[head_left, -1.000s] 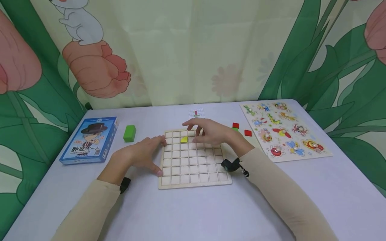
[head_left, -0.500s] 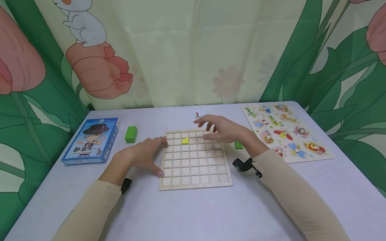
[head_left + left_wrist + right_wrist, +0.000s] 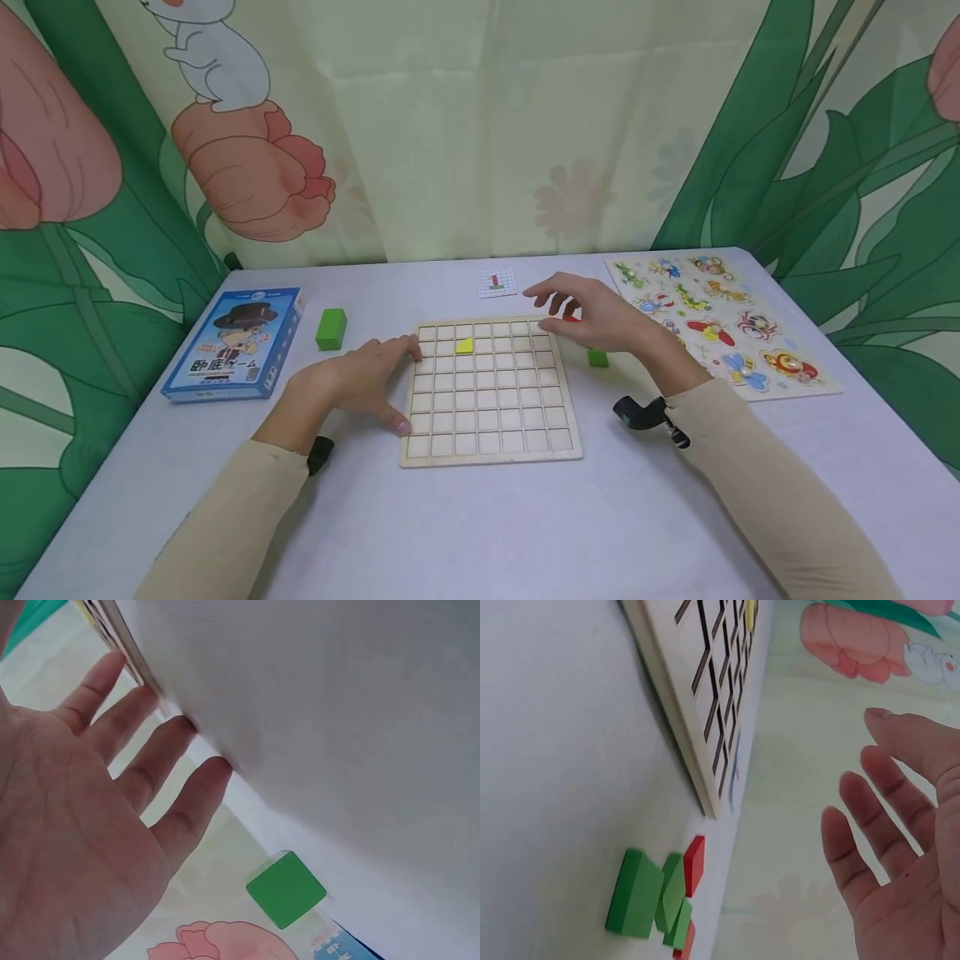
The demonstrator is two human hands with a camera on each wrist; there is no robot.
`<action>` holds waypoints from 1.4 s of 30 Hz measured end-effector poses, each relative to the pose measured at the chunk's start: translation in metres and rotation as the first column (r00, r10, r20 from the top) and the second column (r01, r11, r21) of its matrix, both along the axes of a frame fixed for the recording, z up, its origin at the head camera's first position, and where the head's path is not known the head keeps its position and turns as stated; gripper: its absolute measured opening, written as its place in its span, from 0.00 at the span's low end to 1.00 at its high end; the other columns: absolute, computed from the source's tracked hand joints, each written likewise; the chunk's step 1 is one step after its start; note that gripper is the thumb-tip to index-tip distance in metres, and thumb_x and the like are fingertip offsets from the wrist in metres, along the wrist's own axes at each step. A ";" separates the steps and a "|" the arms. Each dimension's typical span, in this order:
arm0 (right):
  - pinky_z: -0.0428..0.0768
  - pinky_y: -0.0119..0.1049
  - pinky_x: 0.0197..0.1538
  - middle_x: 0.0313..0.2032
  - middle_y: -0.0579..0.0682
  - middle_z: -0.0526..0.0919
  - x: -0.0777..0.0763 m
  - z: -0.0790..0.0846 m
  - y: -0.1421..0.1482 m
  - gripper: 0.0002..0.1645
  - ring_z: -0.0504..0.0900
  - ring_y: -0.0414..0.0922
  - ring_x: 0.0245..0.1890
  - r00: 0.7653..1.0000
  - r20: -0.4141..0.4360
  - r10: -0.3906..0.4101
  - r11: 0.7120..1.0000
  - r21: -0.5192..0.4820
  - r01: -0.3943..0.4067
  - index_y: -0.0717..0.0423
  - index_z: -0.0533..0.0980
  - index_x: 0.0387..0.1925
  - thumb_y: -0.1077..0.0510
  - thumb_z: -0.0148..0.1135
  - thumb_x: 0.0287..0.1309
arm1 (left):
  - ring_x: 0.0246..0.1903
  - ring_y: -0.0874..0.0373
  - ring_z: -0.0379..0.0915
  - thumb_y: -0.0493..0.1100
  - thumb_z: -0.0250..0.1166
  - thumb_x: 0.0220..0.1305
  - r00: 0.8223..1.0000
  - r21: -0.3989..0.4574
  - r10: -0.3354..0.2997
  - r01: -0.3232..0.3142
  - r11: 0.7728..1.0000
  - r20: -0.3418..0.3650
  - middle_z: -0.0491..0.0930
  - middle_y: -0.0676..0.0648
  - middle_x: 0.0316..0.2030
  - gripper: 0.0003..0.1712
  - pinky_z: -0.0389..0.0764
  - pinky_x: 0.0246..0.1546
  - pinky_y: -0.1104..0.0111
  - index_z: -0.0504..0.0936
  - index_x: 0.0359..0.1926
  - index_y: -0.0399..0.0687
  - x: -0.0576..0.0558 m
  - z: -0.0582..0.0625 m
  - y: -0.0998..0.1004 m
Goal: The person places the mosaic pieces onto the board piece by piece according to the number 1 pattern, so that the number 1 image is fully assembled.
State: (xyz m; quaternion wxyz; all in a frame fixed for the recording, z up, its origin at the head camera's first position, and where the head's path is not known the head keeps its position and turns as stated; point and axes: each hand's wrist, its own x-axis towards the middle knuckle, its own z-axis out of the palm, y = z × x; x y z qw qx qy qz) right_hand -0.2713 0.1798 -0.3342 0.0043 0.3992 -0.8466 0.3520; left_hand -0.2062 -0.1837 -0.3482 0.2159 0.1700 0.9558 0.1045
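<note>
A square wooden grid board (image 3: 491, 461) lies flat in the middle of the table, with one yellow square tile (image 3: 464, 345) in its upper left part. My left hand (image 3: 358, 379) touches the board's left edge, thumb and fingers spread along it. Over the board's upper right corner hovers my right hand (image 3: 596, 312), fingers loosely bent and holding nothing. Below and beyond it lie green blocks (image 3: 635, 895) and red blocks (image 3: 694, 865), grouped beside the board in the right wrist view. In the head view the right hand partly hides them.
A small printed grid card (image 3: 496, 282) lies behind the board. Left of it stand a green block (image 3: 331, 329) and a blue game box (image 3: 234, 343). An animal puzzle board (image 3: 720, 321) occupies the right back of the table, against a printed curtain (image 3: 450, 125).
My right hand has moved right, from above the board near the yellow tile to its upper right corner. The left hand stays at the board's left edge.
</note>
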 end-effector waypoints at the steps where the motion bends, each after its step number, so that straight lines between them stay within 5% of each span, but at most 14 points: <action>1: 0.83 0.44 0.45 0.48 0.48 0.82 0.000 0.000 0.003 0.25 0.80 0.45 0.45 1.000 -0.009 -0.005 1.000 -0.008 0.004 0.52 0.77 0.62 0.62 0.70 0.64 | 0.63 0.47 0.66 0.69 0.84 0.36 1.000 -0.007 0.001 -0.001 1.000 0.006 0.66 0.45 0.73 0.62 0.74 0.60 0.47 0.63 0.70 0.59 0.000 0.001 0.000; 8: 0.83 0.47 0.46 0.48 0.47 0.82 0.001 0.001 0.022 0.25 0.81 0.47 0.46 0.998 -0.043 -0.052 0.998 -0.020 0.051 0.52 0.78 0.61 0.62 0.71 0.63 | 0.65 0.47 0.64 0.70 0.83 0.37 1.000 -0.027 -0.011 0.012 1.000 0.008 0.64 0.44 0.75 0.62 0.73 0.63 0.47 0.62 0.70 0.59 0.001 0.005 0.001; 17: 0.83 0.45 0.48 0.48 0.48 0.83 0.005 -0.006 0.037 0.26 0.82 0.51 0.46 0.998 -0.008 -0.065 0.998 -0.024 0.065 0.51 0.78 0.62 0.61 0.71 0.64 | 0.61 0.47 0.65 0.67 0.85 0.38 0.997 0.008 0.048 -0.049 0.999 0.052 0.69 0.44 0.68 0.56 0.77 0.52 0.47 0.66 0.67 0.66 0.010 0.004 -0.005; 30: 0.79 0.52 0.51 0.54 0.57 0.83 0.006 -0.014 0.073 0.26 0.78 0.57 0.53 0.980 -0.032 -0.198 0.979 0.043 0.199 0.55 0.77 0.61 0.61 0.72 0.63 | 0.67 0.46 0.61 0.63 0.84 0.42 1.000 0.043 -0.008 0.007 0.999 0.013 0.63 0.46 0.73 0.53 0.73 0.61 0.45 0.65 0.66 0.60 0.010 0.007 0.000; 42: 0.77 0.56 0.56 0.58 0.57 0.80 0.006 -0.020 0.095 0.28 0.76 0.55 0.56 0.950 0.074 -0.302 0.947 0.139 0.290 0.57 0.74 0.65 0.57 0.69 0.66 | 0.73 0.41 0.61 0.67 0.82 0.40 1.000 0.068 -0.007 0.005 0.998 0.023 0.55 0.43 0.79 0.57 0.66 0.70 0.44 0.64 0.69 0.64 0.008 -0.003 -0.005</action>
